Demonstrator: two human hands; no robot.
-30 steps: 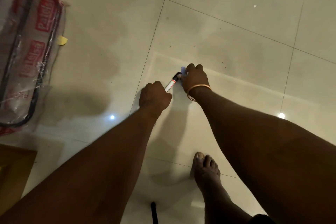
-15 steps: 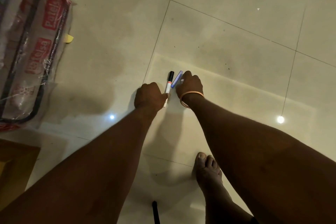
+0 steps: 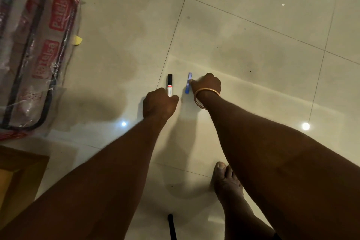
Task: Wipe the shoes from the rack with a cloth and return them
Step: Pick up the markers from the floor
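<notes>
Indoor domestic floor, most likely a room in a home.
Large glossy beige floor tiles (image 3: 253,35) with thin grout lines mirrored ceiling-light reflections (image 3: 305,126). A bare foot (image 3: 226,181) stood on them. A clear plastic zip bag (image 3: 39,54) with red printed labels and black piping lay at the left, and a corner of wooden furniture (image 3: 17,173) showed near it.

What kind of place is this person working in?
Likely a home: glossy tiled floor, a bare foot on it, a clear plastic storage bag at left. The left hand grips a marker; the right hand pinches a blue strip.
</notes>
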